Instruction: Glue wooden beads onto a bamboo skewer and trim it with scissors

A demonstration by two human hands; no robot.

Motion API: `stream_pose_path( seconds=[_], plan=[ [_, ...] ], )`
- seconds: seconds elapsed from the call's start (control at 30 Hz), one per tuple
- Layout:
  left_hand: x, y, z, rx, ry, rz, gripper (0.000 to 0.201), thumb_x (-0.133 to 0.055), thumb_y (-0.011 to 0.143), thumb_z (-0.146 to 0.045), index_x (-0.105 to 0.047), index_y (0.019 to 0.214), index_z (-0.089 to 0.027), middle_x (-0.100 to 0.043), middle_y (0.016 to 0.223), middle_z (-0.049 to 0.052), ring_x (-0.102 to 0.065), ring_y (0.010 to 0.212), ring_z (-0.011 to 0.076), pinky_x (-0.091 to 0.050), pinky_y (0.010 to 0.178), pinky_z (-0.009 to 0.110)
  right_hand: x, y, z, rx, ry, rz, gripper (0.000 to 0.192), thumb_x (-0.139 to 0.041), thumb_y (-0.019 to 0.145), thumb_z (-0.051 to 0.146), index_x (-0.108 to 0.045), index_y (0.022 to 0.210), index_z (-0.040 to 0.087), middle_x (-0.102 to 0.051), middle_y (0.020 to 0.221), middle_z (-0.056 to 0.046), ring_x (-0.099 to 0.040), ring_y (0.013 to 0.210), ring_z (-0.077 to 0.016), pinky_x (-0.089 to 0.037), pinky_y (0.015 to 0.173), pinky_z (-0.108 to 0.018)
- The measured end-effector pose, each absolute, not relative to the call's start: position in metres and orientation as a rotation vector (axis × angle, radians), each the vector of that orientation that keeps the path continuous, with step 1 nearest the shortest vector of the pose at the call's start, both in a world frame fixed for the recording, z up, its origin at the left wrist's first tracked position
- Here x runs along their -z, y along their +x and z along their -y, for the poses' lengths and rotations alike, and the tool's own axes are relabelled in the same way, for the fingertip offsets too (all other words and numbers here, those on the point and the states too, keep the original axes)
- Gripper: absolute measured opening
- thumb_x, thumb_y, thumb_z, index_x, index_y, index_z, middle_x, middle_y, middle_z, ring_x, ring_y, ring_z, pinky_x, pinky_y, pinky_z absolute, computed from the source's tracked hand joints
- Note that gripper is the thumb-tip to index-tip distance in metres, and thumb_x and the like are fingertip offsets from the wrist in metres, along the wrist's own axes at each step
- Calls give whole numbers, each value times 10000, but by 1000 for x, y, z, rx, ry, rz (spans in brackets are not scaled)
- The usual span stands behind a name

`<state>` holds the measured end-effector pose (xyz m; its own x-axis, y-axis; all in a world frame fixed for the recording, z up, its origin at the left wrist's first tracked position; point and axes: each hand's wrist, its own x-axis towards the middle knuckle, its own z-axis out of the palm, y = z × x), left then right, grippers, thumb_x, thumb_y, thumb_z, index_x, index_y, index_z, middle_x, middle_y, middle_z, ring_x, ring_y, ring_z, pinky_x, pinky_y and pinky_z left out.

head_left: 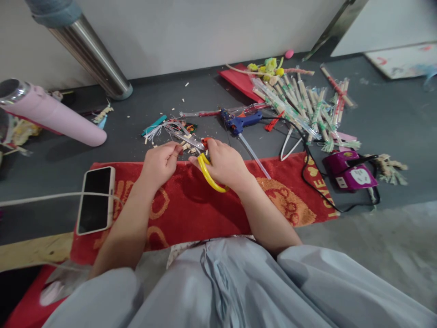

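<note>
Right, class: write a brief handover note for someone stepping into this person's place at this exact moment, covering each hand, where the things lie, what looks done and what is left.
Right hand: gripping the yellow-handled scissors, blades pointing left toward the other hand.
Left hand: fingertips pinched on a small pale stick piece at the blades.
Where things lie: both hands work over the far edge of the red towel; the blue glue gun lies just beyond; a pile of wrapped sticks sits further right; a phone rests on the towel's left end.
Done: pale cut bits lie scattered on the floor.
Left: the pile looks uncut.
</note>
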<state>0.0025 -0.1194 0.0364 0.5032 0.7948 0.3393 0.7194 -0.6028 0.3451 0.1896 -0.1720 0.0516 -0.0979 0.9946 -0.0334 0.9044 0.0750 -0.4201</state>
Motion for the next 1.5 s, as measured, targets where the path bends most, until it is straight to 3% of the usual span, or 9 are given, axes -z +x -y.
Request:
stream_pose_path(
  seconds=[0.5, 0.7, 0.87, 1.13, 1.5],
  plan=[
    [-41, 3, 123, -598, 2598, -1453, 327, -362, 953, -346, -569, 736, -216, -629, 649, 38, -598, 640, 174, -415, 598, 290, -60, 186, 172, -557, -2041, 2069, 682, -314, 894, 729, -603, 1035, 129, -707, 1016, -127, -679, 896, -270, -389, 644, -303],
    [-32, 7, 124, -536, 2636, -1597, 269, -386, 952, -320, -626, 910, -205, -715, 827, 64, -665, 773, 196, -432, 617, 289, -61, 184, 170, -540, -2083, 2058, 692, -299, 908, 715, -599, 1068, 112, -701, 1053, -148, -680, 927, -288, -423, 674, -316],
    [-21, 8, 125, -799, 2679, -1606, 299, -424, 957, -354, -655, 1071, -204, -747, 988, 79, -695, 884, 194, -489, 673, 282, -60, 184, 171, -550, -2061, 2053, 715, -293, 891, 742, -600, 1058, 119, -701, 1050, -157, -680, 930, -296, -450, 698, -330],
    [-20, 5, 121, -890, 2602, -1412, 309, -400, 957, -302, -690, 987, -200, -757, 1036, 75, -702, 971, 178, -539, 844, 295, -56, 186, 174, -495, -1990, 2049, 750, -302, 858, 784, -575, 1056, 114, -686, 1055, -174, -674, 926, -284, -464, 729, -330],
    [-24, 5, 121, -898, 2541, -1360, 289, -428, 932, -264, -702, 949, -173, -760, 1008, 90, -714, 947, 189, -551, 839, 289, -48, 189, 172, -439, -1851, 2054, 737, -338, 864, 759, -530, 1117, 93, -643, 1128, -195, -617, 1050, -318, -453, 889, -394]
  ],
)
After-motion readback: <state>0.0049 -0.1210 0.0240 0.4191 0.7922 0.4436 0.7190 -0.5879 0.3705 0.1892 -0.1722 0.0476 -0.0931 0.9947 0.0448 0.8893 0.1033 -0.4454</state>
